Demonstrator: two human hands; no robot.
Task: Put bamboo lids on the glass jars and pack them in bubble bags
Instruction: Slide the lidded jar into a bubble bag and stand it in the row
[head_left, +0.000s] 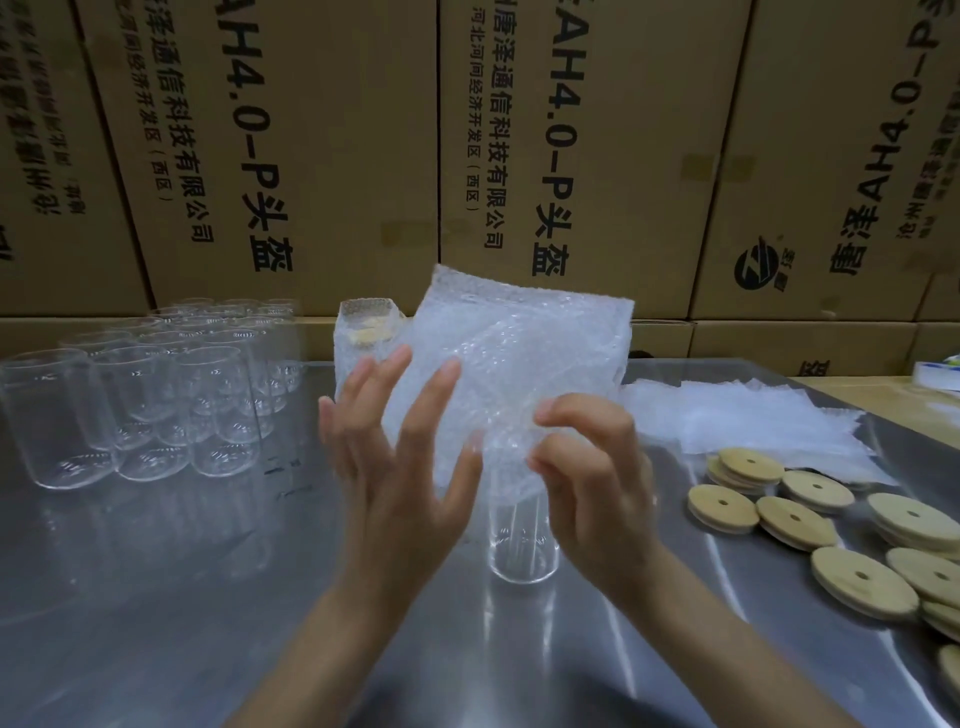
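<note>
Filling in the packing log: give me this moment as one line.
stage: opening bubble bag | right hand: pinches bag | left hand: fingers straight against bag | jar: upright on table, beneath bag

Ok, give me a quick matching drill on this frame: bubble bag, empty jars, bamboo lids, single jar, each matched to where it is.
Things:
1. bubble bag
2. group of empty glass jars
3. loose bamboo lids
4. single glass jar

Places:
A. standing on the steel table below the hands
B. clustered at the table's left
C. held up in the air, pinched by the right hand, the left hand open against it
D. spread over the table's right

Pairs: 1-C, 2-B, 3-D, 4-A
</note>
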